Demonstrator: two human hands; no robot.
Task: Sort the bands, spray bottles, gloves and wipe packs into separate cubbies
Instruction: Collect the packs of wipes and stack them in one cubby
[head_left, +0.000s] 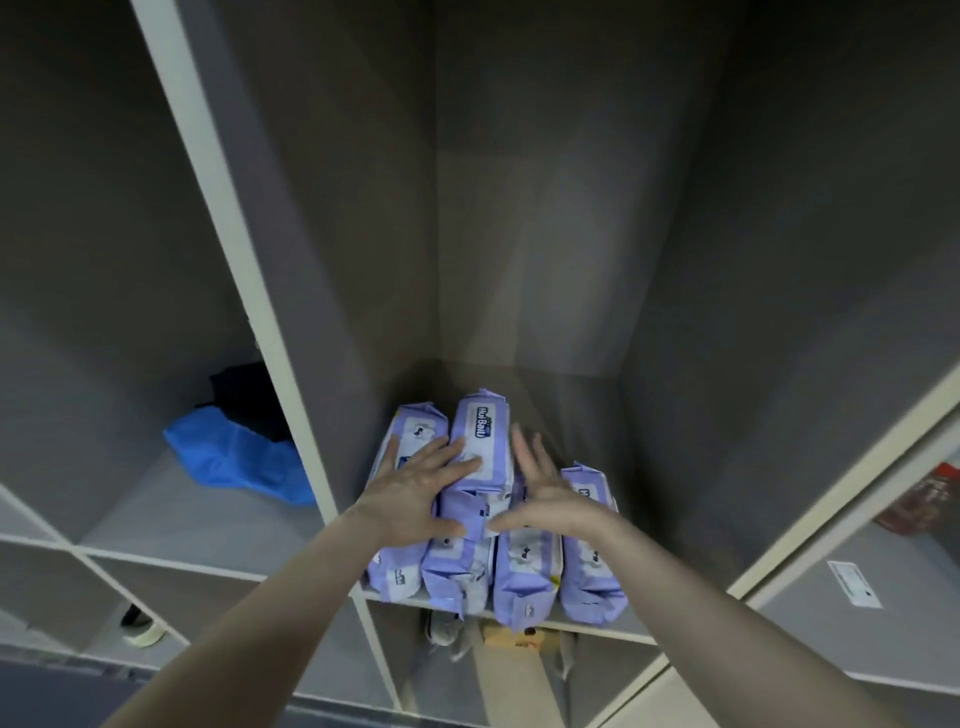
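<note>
- On the middle cubby's floor (582, 405), toward its front-left corner, purple wipe packs (524, 577) lie stacked.
- Left hand (415, 486) presses the top pack (480, 441), fingers spread.
- Right hand (545, 493) touches the stack, fingers straight, blurred.

Two bare forearms, seemingly no sleeves.

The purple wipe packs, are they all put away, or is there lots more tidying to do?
The wipe packs already sit piled in the middle cubby. The left hand presses flat on the pile, and the right hand hovers open beside it. Blue gloves lie next door. Bands and spray bottles aren't clearly visible.
</note>
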